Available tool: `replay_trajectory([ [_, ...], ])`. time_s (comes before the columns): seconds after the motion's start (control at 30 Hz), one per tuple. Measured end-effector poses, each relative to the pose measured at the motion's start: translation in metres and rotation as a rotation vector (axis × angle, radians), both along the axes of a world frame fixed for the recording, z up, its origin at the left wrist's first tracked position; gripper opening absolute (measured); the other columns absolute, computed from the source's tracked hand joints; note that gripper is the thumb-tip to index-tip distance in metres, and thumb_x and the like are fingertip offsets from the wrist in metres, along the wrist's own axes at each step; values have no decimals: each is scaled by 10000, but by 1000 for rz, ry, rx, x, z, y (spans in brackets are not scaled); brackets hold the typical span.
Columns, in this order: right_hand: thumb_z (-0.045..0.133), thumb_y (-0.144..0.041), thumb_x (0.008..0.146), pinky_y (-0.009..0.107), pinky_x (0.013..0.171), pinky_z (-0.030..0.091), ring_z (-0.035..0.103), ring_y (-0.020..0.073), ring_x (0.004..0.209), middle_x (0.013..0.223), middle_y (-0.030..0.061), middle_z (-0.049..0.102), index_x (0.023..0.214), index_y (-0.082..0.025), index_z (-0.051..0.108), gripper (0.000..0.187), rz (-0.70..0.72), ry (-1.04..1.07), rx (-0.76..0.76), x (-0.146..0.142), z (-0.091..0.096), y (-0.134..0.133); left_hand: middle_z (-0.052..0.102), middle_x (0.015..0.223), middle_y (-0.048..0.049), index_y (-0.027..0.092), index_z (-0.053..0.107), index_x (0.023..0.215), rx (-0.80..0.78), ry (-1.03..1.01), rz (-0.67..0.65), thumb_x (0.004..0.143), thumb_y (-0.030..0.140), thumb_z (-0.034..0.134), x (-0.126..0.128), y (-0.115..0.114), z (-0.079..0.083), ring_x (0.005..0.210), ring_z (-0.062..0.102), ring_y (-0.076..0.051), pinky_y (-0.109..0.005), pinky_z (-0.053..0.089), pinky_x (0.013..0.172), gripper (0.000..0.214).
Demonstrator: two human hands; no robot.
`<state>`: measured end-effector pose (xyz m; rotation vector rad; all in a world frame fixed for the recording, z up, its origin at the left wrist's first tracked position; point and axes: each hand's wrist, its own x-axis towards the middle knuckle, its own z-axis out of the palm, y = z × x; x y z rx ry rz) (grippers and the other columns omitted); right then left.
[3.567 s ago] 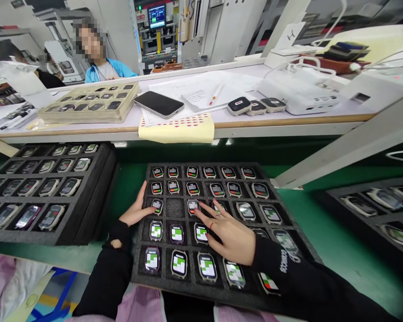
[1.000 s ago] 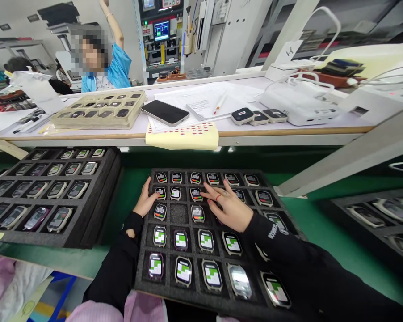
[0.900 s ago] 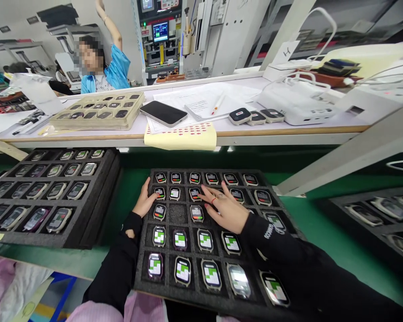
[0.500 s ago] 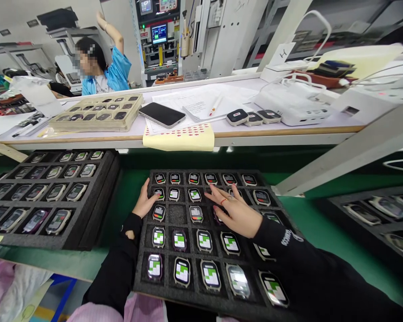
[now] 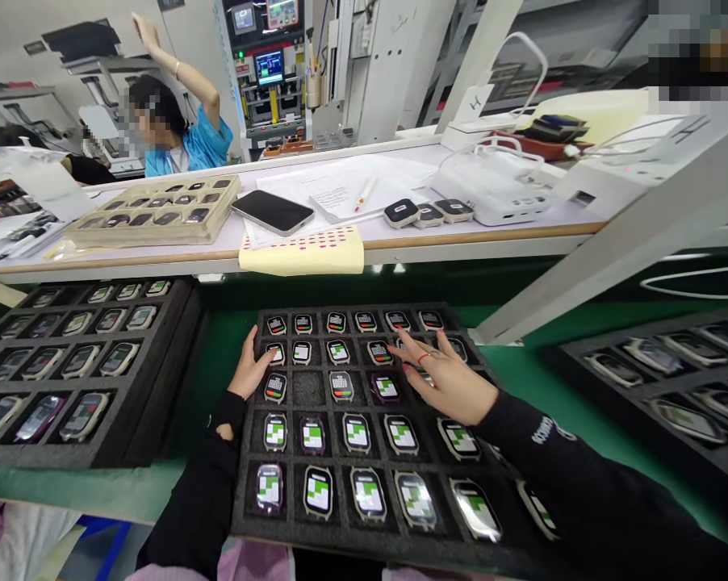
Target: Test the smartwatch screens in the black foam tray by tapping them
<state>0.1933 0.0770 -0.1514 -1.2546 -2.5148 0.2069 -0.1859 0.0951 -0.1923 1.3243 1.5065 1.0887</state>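
Observation:
A black foam tray (image 5: 333, 539) with rows of smartwatches in square pockets lies in front of me. Most screens are lit, some with green and white blocks, others with dark text screens and a red-green bar. My left hand (image 5: 250, 369) grips the tray's left edge, fingers along the outer side and thumb over a watch in the second row. Over the right part of the second and third rows, my right hand (image 5: 445, 375) is spread, holding nothing; its fingertips are close to a lit watch (image 5: 379, 353). It partly hides the watches beneath. One third-row pocket (image 5: 307, 389) is bare foam.
Stacked foam trays of watches (image 5: 115, 436) stand at left, another tray (image 5: 587, 395) at right. A slanted white post (image 5: 558, 274) rises at right. The shelf above holds a phone (image 5: 272, 211), papers, a beige tray (image 5: 152, 214) and small watch bodies. A person in blue (image 5: 200, 145) is beyond.
My right hand has shifted rightward across the tray, uncovering a second-row watch and a purple-framed one below it. The left hand stays at the tray edge. The whole view has shifted slightly.

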Motion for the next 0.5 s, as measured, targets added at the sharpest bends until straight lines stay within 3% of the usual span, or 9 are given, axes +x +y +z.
replay_trajectory([
  [0.23, 324, -160, 949, 709, 1133, 225, 461, 300, 1354, 1333, 126, 619, 1508, -151, -319, 852, -24, 11, 6, -7, -19, -8, 358, 1580, -85, 281, 279, 1525, -14, -24, 12, 879, 440, 645, 2, -1, 5, 1449, 350, -284, -447, 290, 1205, 759],
  [0.5, 297, -179, 980, 722, 1121, 241, 473, 319, 1341, 1353, 134, 601, 1512, -155, -309, 807, -126, 29, 7, 21, -10, -12, 317, 1604, -71, 269, 316, 1503, -22, -44, 33, 879, 410, 636, 3, 0, 8, 1467, 321, -257, -406, 272, 1218, 715],
])
